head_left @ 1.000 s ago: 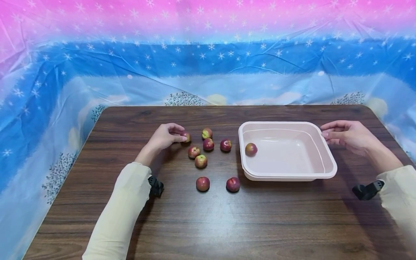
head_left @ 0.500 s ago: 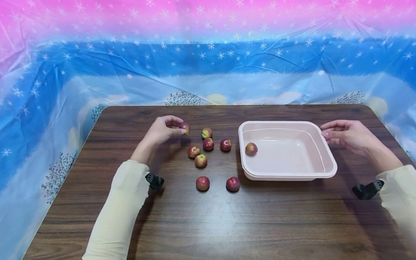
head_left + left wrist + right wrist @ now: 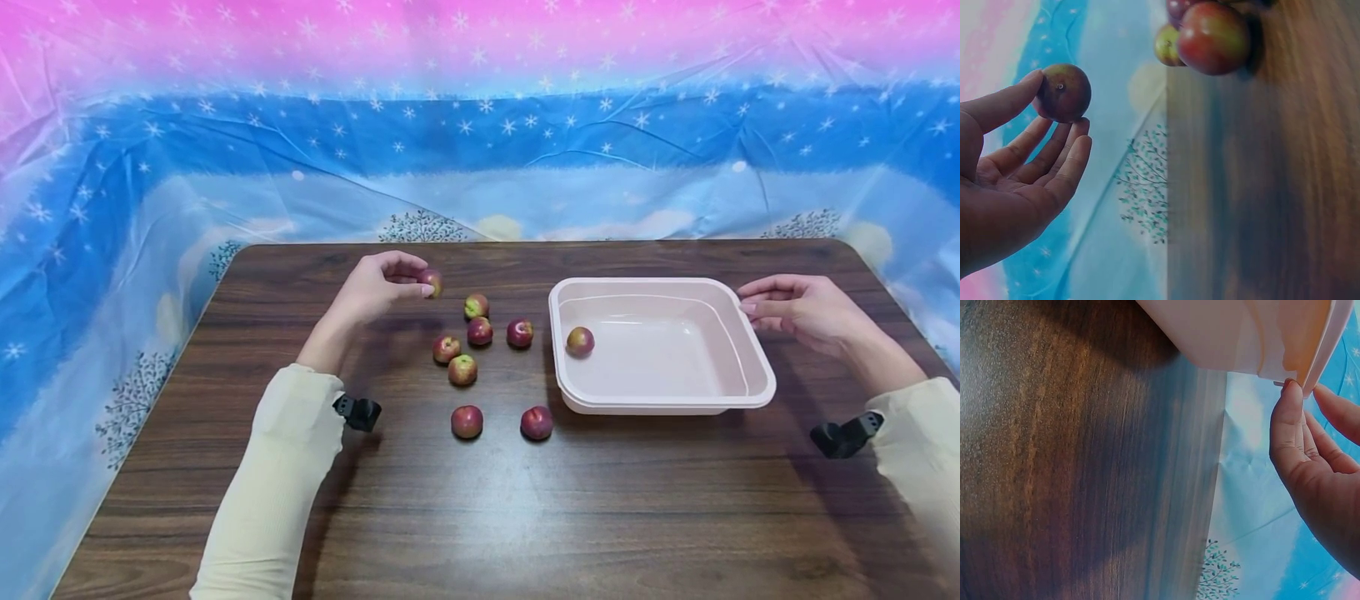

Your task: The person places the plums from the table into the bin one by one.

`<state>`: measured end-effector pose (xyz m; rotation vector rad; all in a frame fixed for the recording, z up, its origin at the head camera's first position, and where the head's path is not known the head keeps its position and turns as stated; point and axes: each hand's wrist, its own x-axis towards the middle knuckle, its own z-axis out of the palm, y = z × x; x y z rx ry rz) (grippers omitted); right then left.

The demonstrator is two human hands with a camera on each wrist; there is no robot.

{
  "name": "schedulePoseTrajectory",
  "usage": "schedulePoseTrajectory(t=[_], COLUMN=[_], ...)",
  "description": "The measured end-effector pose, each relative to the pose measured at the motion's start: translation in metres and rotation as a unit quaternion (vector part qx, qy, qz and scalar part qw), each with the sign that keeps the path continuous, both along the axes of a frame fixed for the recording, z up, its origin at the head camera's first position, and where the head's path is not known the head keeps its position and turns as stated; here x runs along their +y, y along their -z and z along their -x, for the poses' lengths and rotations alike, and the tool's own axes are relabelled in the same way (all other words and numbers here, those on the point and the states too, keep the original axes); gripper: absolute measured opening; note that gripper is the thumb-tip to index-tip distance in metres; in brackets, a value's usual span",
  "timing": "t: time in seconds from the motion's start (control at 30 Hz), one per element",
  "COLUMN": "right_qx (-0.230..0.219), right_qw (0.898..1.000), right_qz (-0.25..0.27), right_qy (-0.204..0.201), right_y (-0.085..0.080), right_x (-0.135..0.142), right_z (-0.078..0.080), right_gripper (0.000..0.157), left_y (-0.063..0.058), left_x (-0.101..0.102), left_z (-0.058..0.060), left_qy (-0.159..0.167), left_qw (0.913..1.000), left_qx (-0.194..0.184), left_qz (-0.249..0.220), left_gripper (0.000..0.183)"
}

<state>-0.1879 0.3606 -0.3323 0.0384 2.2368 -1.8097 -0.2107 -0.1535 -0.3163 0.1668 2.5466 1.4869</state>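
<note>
Between thumb and fingertips, my left hand pinches a dark red plum, raised over the back left of the table. At the right, my right hand holds the rim of a pale pink plastic basin; the right wrist view shows thumb and fingers on either side of that rim. Inside the basin, near its left wall, lies one reddish-yellow plum. Several more red and yellow-green plums are spread on the wood to the left of the basin.
The dark wooden table has a back edge close behind the basin. A pink and blue snowflake cloth hangs behind and around it. Two plums, one a red plum, lie nearer the front than the others.
My left hand has lifted its plum up off the table, moving slightly toward the back. The right hand and basin stay in place.
</note>
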Motion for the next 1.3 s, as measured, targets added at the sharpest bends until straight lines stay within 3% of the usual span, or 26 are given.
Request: schedulePoseTrajectory(t=[0.3,0.53,1.03,1.17,1.3], right_qx=[0.005,-0.004,-0.003,-0.005,-0.010], right_qw=[0.999,0.999,1.000,0.999,0.997], right_qz=[-0.032,0.042,0.024,0.034,0.076], right_qy=[-0.002,-0.019,0.001,0.000,-0.014], right_y=[0.001,0.000,-0.001,-0.001,-0.001], right_x=[0.001,0.004,-0.002,-0.001,0.001], right_z=[0.001,0.001,0.000,0.000,0.000], right_gripper=[0.020,0.020,0.019,0.019,0.020], left_y=[-0.013,-0.022,-0.036,-0.038,-0.039], left_x=[0.009,0.017,0.040,0.047,0.058], left_z=[-0.004,-0.007,-0.014,-0.013,-0.012], left_qy=[0.002,0.004,0.050,0.059,0.067], left_qw=[0.9998,0.9991,0.9968,0.9958,0.9947], left_qx=[0.019,0.024,0.047,0.056,0.062], left_qz=[-0.010,-0.034,-0.040,-0.040,-0.047], left_gripper=[0.038,0.039,0.039,0.038,0.038])
